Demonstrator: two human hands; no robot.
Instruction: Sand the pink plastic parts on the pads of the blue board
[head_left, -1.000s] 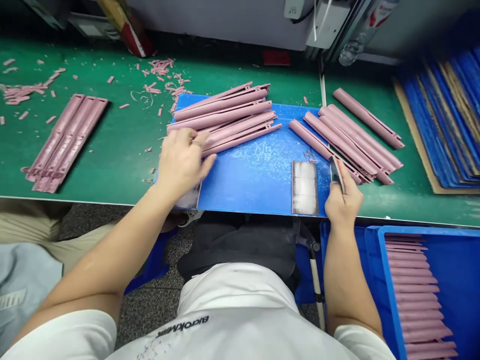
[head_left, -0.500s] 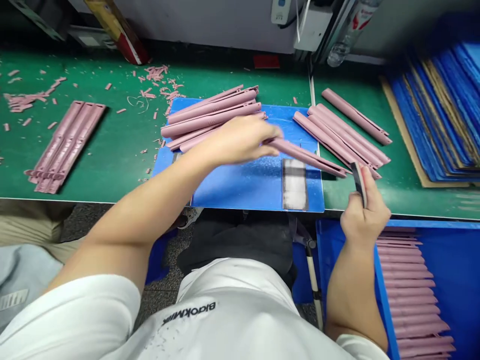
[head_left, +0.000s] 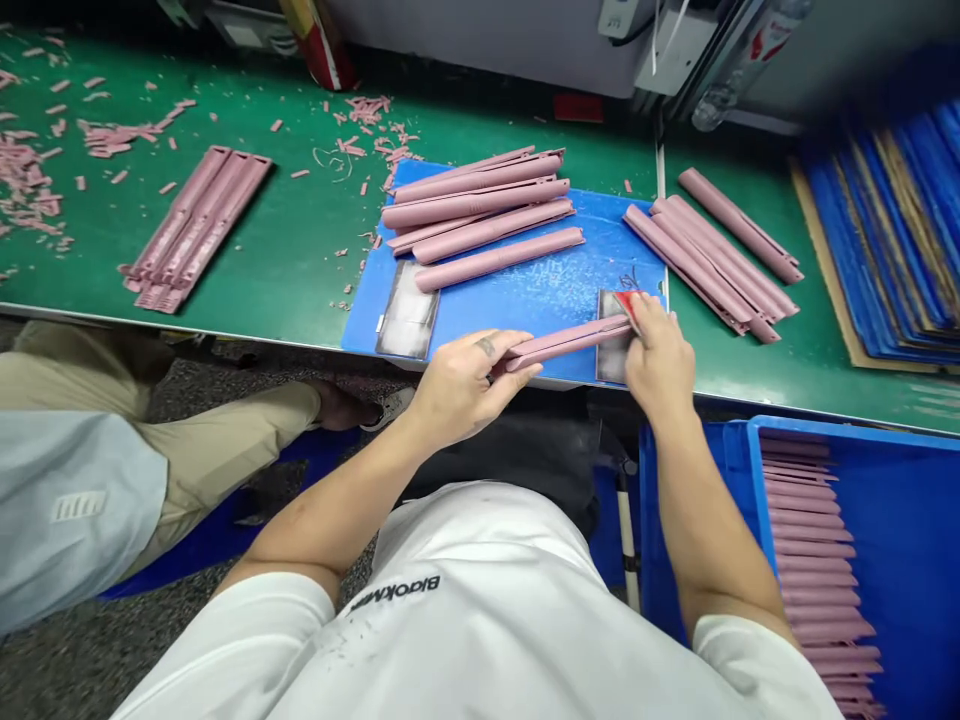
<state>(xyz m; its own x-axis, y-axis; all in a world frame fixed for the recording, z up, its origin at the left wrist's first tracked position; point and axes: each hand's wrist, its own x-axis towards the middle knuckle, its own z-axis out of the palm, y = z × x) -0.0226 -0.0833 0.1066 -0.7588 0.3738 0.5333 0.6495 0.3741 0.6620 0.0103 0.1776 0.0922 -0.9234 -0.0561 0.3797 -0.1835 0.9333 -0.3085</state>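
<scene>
My left hand [head_left: 472,385] is closed around the left end of a long pink plastic shell [head_left: 566,343], held above the front edge of a blue mat [head_left: 517,320]. In my right hand [head_left: 660,360] is a small flat pad with a red face [head_left: 628,305], pinched at the shell's right end. Whether the pad presses on the shell or only sits beside it, I cannot tell. Behind my hands, several similar pink shells [head_left: 495,255] lie side by side on the mat. More pink shells [head_left: 712,260] rest to the right, partly on the green table.
Three pink parts [head_left: 196,225] lie at left among pink scraps [head_left: 124,135]. A blue bin [head_left: 900,440] holding rows of pink shells stands at lower right. Blue sheets [head_left: 885,220] are stacked at far right, near a plastic bottle [head_left: 750,65]. Another person's legs [head_left: 225,440] are at left.
My left hand has come down towards me, bringing the pink shell off the table's middle to the mat's front edge. My right hand with the pad has moved left and up. The view has shifted.
</scene>
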